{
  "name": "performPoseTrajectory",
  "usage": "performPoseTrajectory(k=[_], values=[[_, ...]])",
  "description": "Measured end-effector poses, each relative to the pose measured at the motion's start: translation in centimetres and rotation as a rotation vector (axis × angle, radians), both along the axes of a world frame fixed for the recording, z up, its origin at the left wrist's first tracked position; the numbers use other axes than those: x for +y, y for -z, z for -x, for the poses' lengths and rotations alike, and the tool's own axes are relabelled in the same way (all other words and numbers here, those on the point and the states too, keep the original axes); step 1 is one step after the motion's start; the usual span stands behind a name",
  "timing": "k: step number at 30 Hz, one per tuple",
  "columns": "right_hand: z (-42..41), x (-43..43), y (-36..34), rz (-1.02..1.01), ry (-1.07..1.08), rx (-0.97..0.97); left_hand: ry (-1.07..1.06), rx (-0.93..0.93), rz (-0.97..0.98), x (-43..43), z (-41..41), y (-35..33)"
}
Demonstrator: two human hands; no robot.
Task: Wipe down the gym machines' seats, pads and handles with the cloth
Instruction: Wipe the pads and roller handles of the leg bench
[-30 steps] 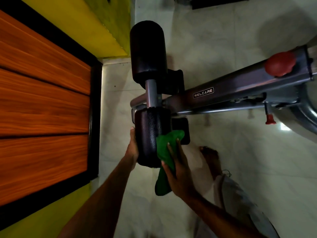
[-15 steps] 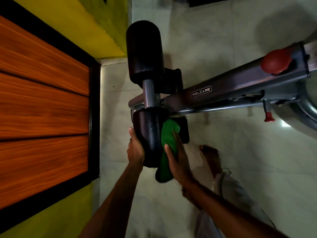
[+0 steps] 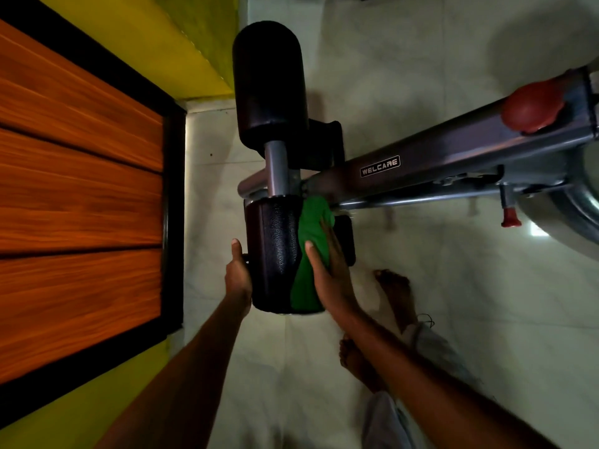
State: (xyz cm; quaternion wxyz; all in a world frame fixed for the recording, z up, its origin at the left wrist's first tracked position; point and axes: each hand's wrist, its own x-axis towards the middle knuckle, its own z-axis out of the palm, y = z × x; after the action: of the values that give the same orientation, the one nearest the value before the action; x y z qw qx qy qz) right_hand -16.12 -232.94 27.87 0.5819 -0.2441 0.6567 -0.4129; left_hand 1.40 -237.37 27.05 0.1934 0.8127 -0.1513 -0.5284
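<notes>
The near black roller pad [image 3: 275, 254] of a grey gym machine sits on a steel bar, in line with a second, far roller pad [image 3: 269, 85]. My left hand [image 3: 238, 277] holds the near pad's left side, thumb pointing up along it and fingers hidden behind. On the right side of that pad lies a green cloth [image 3: 306, 286], pressed flat against it by my right hand [image 3: 330, 273] with straight fingers. The cloth's top edge reaches the machine's beam.
The grey beam [image 3: 453, 157], labelled WELCARE, runs right to a red knob [image 3: 531, 105] and a small red pull pin [image 3: 511, 218]. A wooden door [image 3: 81, 189] in a yellow wall stands close on the left. My bare feet [image 3: 395, 293] stand on the pale tiled floor.
My right hand has slid the cloth up along the pad's right side toward the beam. My left hand has crept slightly higher on the left side.
</notes>
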Motion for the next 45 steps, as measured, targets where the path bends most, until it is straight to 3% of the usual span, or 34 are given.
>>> performPoseTrajectory(k=[3, 5, 10, 13, 16, 18, 20, 23, 26, 28, 31, 34, 40, 45], values=[[0.1, 3.6, 0.0, -0.246, 0.031, -0.146, 0.061, -0.113, -0.013, 0.1, -0.8, 1.2], [0.9, 1.3, 1.8, -0.357, 0.027, -0.237, 0.094, -0.170, -0.004, 0.0, -1.5, 1.8], [2.3, -9.4, 3.5, -0.375, 0.167, -0.434, 0.215, -0.251, 0.085, -0.5, 1.0, -1.9], [2.0, -9.3, 1.5, -0.230, 0.110, -0.224, 0.191, -0.210, 0.067, -0.5, 0.7, -1.9], [0.8, -2.8, -0.4, 0.057, 0.005, 0.058, 0.014, 0.132, -0.060, -0.6, 1.6, -2.4], [-0.3, 2.0, -0.1, 0.022, -0.019, 0.050, -0.046, 0.248, -0.082, -0.8, 2.7, -3.0], [-0.2, 3.9, 1.6, -0.201, 0.005, -0.113, -0.074, 0.291, -0.086, -0.6, 2.9, -3.0], [1.0, 0.7, 4.8, -0.533, 0.133, -0.544, -0.091, 0.326, -0.081, -0.7, 2.2, -2.6], [1.4, -4.1, 6.2, -0.534, 0.190, -0.609, -0.083, 0.296, -0.066, -0.4, 2.1, -2.6], [1.5, -6.3, 4.3, -0.438, 0.203, -0.490, -0.101, 0.248, -0.057, -0.1, 2.2, -2.5], [0.3, -5.0, 0.1, -0.184, 0.076, -0.039, -0.147, 0.230, -0.142, 0.5, 2.0, -3.0], [-0.8, 0.5, -1.5, 0.286, -0.122, 0.328, -0.245, 0.293, -0.168, 2.1, 2.0, -3.3], [1.4, 4.9, -1.0, 0.732, -0.875, 0.901, -0.736, 0.407, 0.083, 7.6, 3.3, -3.1], [0.7, 0.9, -2.8, 1.113, -1.402, 1.078, -1.090, 0.718, 0.247, 10.5, 4.5, -2.4]])
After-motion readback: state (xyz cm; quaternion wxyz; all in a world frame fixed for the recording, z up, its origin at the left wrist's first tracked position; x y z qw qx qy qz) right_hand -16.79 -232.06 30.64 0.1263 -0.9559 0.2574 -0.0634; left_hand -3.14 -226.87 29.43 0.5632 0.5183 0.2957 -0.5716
